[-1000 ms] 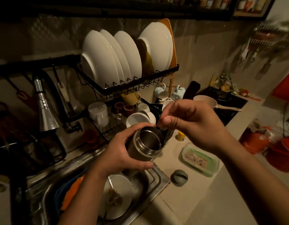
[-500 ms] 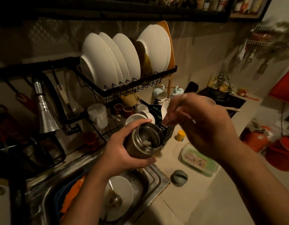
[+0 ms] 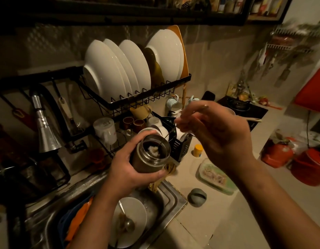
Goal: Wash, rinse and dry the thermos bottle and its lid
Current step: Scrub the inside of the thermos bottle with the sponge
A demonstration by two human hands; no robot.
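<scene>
Centre of the frame, the thermos bottle (image 3: pixel 149 155) sits tilted, mouth open toward the camera, above the near right corner of the sink (image 3: pixel 175 200). There's a pale, lumpy mass down inside it. The left hand (image 3: pixel 132 169) wraps it from the left, fingers round the far side, thumb across the lower wall. Just up and right, the right hand (image 3: pixel 215 133) pinches a thin utensil (image 3: pixel 169 134), fingers curled on the handle, the shaft slanting down into the bottle's mouth. The lid (image 3: pixel 197 197), grey and rounded, lies on the countertop (image 3: pixel 206 221) lower right, well apart from the bottle. Below, a white plate (image 3: pixel 135 212) with a spoon (image 3: pixel 127 223) rests in the sink. Upper centre, white plates (image 3: pixel 119 69) stand upright in the dish rack (image 3: pixel 137 99). The faucet (image 3: pixel 44 130) hangs at left. A food container (image 3: pixel 215 177) lies right of centre.
</scene>
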